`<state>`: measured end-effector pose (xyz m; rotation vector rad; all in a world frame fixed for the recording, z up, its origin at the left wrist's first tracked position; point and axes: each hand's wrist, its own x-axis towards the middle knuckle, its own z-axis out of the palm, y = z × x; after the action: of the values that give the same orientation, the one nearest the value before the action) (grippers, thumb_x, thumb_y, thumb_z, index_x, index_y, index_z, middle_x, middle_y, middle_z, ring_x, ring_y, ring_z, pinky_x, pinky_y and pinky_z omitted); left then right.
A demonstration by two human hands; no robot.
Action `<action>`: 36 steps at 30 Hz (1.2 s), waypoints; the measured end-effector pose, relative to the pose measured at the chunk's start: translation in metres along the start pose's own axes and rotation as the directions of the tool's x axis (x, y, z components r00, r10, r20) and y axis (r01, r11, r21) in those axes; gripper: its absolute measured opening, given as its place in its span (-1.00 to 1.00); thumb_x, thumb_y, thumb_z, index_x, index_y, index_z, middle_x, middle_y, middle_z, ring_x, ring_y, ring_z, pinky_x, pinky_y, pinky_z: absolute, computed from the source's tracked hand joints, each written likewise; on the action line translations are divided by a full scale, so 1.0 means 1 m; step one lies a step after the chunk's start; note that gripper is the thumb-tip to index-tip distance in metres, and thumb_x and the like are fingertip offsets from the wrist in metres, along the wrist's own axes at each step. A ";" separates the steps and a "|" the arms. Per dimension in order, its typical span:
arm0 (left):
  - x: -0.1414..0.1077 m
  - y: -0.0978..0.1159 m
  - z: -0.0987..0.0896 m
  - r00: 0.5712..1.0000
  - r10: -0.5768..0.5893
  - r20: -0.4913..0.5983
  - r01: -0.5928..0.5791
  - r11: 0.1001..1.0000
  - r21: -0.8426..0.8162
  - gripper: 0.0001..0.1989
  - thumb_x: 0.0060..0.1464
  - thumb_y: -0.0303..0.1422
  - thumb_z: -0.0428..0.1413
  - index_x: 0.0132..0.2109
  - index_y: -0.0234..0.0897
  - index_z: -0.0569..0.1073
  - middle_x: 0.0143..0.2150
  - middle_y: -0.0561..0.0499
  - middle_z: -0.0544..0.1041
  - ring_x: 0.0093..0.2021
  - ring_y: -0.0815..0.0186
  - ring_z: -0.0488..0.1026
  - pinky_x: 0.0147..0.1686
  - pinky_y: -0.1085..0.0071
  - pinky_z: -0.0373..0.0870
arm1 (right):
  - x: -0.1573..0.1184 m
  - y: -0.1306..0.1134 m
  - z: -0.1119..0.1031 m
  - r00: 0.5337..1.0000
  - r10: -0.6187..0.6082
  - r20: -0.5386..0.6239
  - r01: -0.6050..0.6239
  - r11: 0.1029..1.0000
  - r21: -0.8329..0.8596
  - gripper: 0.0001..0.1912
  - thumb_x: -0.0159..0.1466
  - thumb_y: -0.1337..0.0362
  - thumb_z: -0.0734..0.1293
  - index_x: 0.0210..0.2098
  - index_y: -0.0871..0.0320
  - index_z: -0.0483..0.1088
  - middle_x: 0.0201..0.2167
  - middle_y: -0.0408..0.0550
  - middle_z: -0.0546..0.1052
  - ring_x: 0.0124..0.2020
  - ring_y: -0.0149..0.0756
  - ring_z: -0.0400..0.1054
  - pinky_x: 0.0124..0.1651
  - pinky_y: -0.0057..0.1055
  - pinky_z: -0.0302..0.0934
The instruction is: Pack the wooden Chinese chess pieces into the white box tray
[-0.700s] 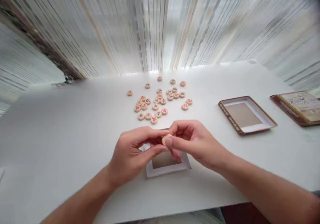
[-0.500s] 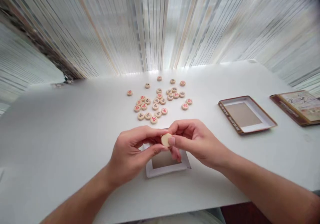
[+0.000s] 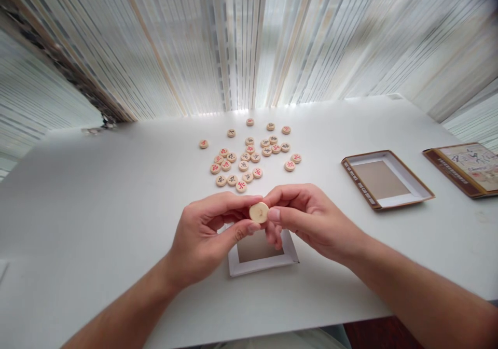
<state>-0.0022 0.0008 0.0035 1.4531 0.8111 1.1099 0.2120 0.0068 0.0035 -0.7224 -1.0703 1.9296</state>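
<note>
Between my two hands is a round, pale Chinese chess piece (image 3: 259, 212), its plain face with a small brownish mark turned toward me. My left hand (image 3: 212, 229) grips its left side with thumb and fingers. From the right, my right hand (image 3: 307, 217) pinches its edge between thumb and forefinger, the other fingers curled below. Directly beneath the hands lies an open white-rimmed box tray (image 3: 260, 267) with a brownish bottom, partly hidden by them. Beyond the hands, several Chinese chess pieces (image 3: 243, 166) with red or black characters lie scattered, characters up.
At the right lies a brown-edged box part (image 3: 365, 198), open side up. Farther right is a brown box piece with a printed picture (image 3: 472, 165), cut off by the frame. A striped string curtain (image 3: 241, 43) hangs behind the white table (image 3: 116, 209).
The piece between my fingers has turned slightly, so a brownish mark now shows on its face. My right thumb has shifted toward its right edge. The camera view has moved a little.
</note>
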 end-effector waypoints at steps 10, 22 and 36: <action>-0.002 -0.006 0.000 0.998 0.052 -0.019 -0.051 0.997 0.056 -0.65 0.24 -0.55 0.34 0.10 -0.08 0.73 -0.12 -0.01 0.71 -0.20 0.33 0.69 -0.14 0.48 0.69 | 0.001 -0.005 0.007 0.990 -0.074 -0.119 0.059 0.990 -0.130 -0.81 0.18 0.31 0.68 -0.24 0.18 0.70 -0.50 -0.13 0.66 -0.50 -0.44 0.52 -0.37 -0.58 0.50; 0.003 -0.004 0.001 0.997 -0.025 -0.076 0.026 1.000 0.015 -0.82 0.23 -0.46 0.38 -0.04 -0.17 0.77 -0.19 0.00 0.77 -0.25 0.36 0.69 -0.18 0.53 0.67 | -0.002 0.007 0.003 0.843 -0.537 0.016 0.403 0.611 -0.682 -0.84 0.31 0.50 0.47 -0.17 0.15 0.60 -0.36 -0.09 0.70 -0.38 -0.38 0.59 -0.28 -0.50 0.52; 0.007 0.001 0.003 0.973 -0.220 -0.077 0.205 0.965 -0.165 -0.76 0.05 -0.43 0.51 -0.10 -0.31 0.75 -0.19 -0.11 0.80 -0.18 0.13 0.77 -0.11 0.31 0.78 | -0.002 0.005 -0.002 0.722 -0.647 0.245 0.497 0.238 -0.835 -0.81 0.35 0.42 0.52 -0.06 0.12 0.56 -0.23 0.03 0.70 -0.32 -0.29 0.58 -0.21 -0.36 0.53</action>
<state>0.0024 0.0056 0.0062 1.1611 0.9035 1.0591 0.2124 0.0044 -0.0018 -0.7925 -1.9141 0.5354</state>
